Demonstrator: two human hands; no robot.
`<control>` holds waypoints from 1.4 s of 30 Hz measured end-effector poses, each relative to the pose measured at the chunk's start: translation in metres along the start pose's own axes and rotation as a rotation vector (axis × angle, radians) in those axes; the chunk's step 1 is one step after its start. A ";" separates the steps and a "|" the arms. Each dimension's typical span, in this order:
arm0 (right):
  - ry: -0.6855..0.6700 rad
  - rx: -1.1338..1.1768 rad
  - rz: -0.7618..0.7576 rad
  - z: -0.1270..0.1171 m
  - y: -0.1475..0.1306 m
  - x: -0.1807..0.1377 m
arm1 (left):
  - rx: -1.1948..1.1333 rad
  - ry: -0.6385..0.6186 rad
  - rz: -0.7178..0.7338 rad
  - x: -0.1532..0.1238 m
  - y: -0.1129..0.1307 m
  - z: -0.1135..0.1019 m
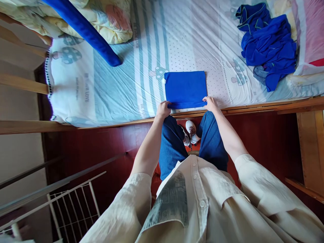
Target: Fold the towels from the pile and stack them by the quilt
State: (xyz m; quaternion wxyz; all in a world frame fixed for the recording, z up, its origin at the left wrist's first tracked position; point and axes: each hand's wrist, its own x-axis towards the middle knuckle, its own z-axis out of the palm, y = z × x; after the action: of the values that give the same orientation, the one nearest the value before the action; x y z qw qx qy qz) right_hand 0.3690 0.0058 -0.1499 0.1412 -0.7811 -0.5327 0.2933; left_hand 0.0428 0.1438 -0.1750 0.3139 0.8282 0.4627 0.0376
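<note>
A folded blue garment (185,88) lies as a neat rectangle on the bed sheet (113,87), close to the bed's near edge. My left hand (163,109) grips its near left corner with curled fingers. My right hand (209,103) pinches its near right corner. Both hands hold the folded front edge, which is slightly rolled up.
A crumpled pile of blue clothes (268,44) lies at the bed's far right beside a pink pillow (310,33). A blue pole (83,28) slants over a yellow quilt (111,18) at the left. A wooden bed rail (253,109) runs along the front. A white wire rack (73,206) stands lower left.
</note>
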 end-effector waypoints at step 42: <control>0.157 0.233 0.131 0.010 0.032 0.017 | -0.154 0.099 -0.215 0.003 -0.001 -0.004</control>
State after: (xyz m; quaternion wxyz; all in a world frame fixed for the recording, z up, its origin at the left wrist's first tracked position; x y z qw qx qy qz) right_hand 0.3912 0.0080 -0.1796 0.2527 -0.8130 -0.4302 0.3000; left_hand 0.0422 0.1489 -0.1734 0.3557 0.7444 0.5595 0.0801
